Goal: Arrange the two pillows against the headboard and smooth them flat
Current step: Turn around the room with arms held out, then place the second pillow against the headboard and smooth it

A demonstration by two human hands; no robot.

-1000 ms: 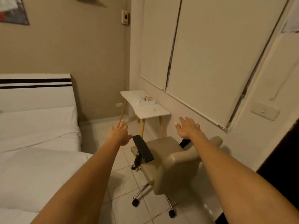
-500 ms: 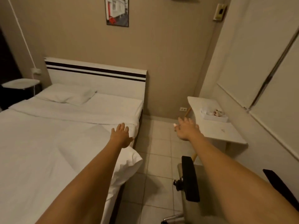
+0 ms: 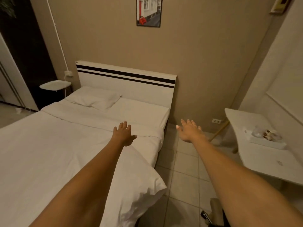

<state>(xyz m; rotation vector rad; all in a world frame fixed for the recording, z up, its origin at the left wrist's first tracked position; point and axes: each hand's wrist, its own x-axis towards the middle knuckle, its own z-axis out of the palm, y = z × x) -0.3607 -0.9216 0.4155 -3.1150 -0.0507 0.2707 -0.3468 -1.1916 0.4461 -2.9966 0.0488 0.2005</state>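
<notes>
Reaching toward the bed [image 3: 49, 145], left hand [image 3: 123, 134] and right hand [image 3: 190, 131] are spreading wide, empty; only one pillow [image 3: 94, 99] is lying at the headboard [image 3: 126, 84] corner, so the second risks being overlooked.

1. Framed street picture with red door [image 3: 148, 11]: on the beige far wall, upper centre.
2. Small round white side table [image 3: 55, 85]: far left, beside the bed.
3. White wall socket with white cable [image 3: 68, 73]: just above that table.
4. White desk with wooden legs [image 3: 268, 154]: right side.
5. Shallow white tray of small items [image 3: 266, 139]: on the desk.
6. White double outlet [image 3: 216, 121]: low on the far wall, left of the desk.
7. Pale tiled floor [image 3: 185, 174]: between bed and desk.
</notes>
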